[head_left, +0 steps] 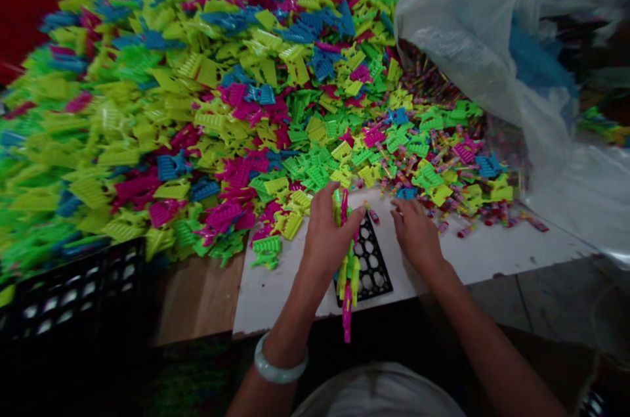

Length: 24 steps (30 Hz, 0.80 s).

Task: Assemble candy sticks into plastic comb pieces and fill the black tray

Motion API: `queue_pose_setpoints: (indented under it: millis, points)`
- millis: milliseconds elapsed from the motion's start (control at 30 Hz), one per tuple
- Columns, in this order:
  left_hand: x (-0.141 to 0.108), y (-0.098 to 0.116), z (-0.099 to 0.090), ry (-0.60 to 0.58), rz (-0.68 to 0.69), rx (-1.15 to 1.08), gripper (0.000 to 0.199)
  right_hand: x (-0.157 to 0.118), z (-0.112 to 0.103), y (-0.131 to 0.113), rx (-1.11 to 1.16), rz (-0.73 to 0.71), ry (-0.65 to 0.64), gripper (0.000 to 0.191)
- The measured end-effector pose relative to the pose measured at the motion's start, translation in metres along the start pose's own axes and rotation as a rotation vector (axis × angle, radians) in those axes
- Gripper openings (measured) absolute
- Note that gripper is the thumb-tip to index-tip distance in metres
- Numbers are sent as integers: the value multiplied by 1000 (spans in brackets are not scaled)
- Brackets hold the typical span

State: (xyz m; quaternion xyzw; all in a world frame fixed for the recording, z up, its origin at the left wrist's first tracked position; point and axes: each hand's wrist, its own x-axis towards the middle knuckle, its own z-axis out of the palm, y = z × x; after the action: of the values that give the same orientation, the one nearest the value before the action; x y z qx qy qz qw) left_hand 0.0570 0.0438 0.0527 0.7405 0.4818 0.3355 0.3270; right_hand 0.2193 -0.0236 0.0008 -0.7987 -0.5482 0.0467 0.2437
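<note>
- A row of plastic pieces [348, 279], yellow, green and pink, lies lengthwise over the left part of a black grid tray [374, 259]; its pink near end sticks out past the tray's near edge.
- The left hand [325, 230] grasps the row's far part between thumb and fingers; a pale bracelet [280, 364] rings that wrist.
- The right hand [418, 233], fingers slightly curled, is right of the tray, by the small coloured tubes [465, 207]; I cannot tell whether it grips anything.
- One loose tube [373, 213] lies between the hands.
- Under the tray is a white board [285, 285], with bare wood [207, 292] to its left.
- A big multicoloured heap [221, 95] fills the far left and middle.
- A translucent plastic bag [472, 29] drapes at far right.
</note>
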Motion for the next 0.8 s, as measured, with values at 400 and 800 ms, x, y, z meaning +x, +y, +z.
queue_pose_setpoints:
  millis: [400,800]
  points:
    - [1,1,0,-7,-28,-2,53,3,3,30,-66,-112,44,30]
    - [8,0,1,36,-32,0,53,6,-17,34,-59,-93,71,16]
